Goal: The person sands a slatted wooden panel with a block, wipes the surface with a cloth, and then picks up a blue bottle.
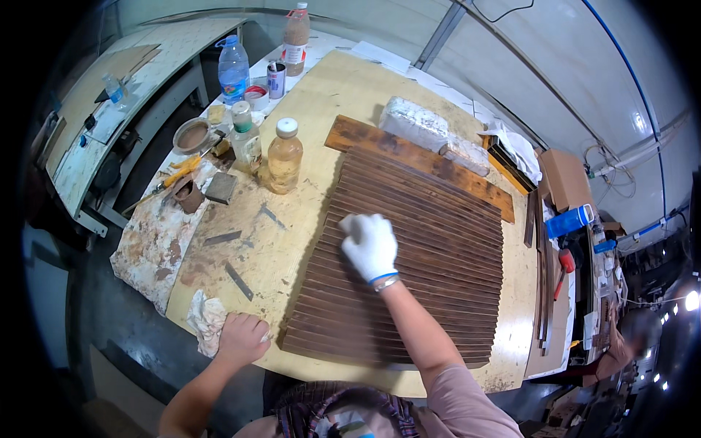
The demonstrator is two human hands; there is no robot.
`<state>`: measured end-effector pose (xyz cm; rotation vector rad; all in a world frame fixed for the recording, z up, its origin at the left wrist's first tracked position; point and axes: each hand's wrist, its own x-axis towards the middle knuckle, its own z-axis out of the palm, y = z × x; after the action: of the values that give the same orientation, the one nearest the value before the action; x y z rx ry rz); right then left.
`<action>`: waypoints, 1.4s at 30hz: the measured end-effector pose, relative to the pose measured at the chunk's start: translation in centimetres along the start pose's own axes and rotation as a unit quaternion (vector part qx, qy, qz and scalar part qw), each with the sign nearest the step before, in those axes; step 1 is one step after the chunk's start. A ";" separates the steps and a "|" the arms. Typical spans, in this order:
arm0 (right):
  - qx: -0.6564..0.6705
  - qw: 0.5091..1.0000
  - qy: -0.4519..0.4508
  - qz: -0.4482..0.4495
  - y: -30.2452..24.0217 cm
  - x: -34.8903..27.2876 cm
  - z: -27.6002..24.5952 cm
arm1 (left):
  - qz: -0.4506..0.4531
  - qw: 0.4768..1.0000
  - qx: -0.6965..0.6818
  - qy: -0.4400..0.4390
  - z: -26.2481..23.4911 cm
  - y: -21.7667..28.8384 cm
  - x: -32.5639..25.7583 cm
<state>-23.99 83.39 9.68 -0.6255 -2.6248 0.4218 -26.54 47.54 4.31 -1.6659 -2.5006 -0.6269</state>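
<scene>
The right hand [369, 245], in a white glove with a blue cuff, presses down closed on something pale bunched under its fingers (a rag or pad, I cannot tell which) against the slatted wooden panel [409, 248]. That panel lies at the middle of the tabletop [292, 241], its dark brown slats running from about eight o'clock to two o'clock, overlapping like shingles. The bare left hand [239, 339] rests at seven o'clock from the panel, fingers curled shut on the tabletop edge, touching a crumpled cloth [206, 318] just to its nine o'clock side.

Judging by the surface, the rubbing looks partly done: slats all show an even, matte dark tone with lighter edges, and no clear border between treated and untreated wood can be made out, so how much remains is hard to say. The gloved hand sits at the panel's ten o'clock part, with the broad lower and right-hand stretches uncovered.

At twelve o'clock of the panel lies a stained plank [420, 164]. At ten o'clock stand two bottles, the nearer an amber bottle [284, 155] with a white cap.
</scene>
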 end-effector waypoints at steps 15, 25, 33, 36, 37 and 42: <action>-0.106 0.967 0.110 0.206 7.6 -8.0 -5.1 | -0.001 1.000 0.007 0.004 0.7 -0.1 0.0; 0.545 0.797 -0.100 0.241 0.9 -8.8 -4.3 | -0.049 0.999 -0.001 -0.023 0.2 -0.4 0.6; 0.738 0.643 -0.130 0.159 1.4 -11.9 -8.1 | -0.055 0.994 -0.087 0.031 -7.5 6.3 12.5; 0.760 0.623 -0.148 0.109 0.0 -12.4 -10.5 | -0.190 0.777 -0.585 -0.136 -7.1 9.3 13.5; 0.756 0.629 -0.157 0.096 -0.1 -12.6 -10.9 | -0.210 0.659 -0.707 -0.147 -5.2 9.8 12.9; 0.736 0.646 -0.200 0.035 0.8 -14.3 -11.1 | -0.215 0.469 -0.818 -0.254 -2.4 12.9 12.2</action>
<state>-7.00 79.29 14.49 0.0061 -1.5607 2.4846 -20.36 61.52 13.68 -1.0124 -2.1406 -3.9788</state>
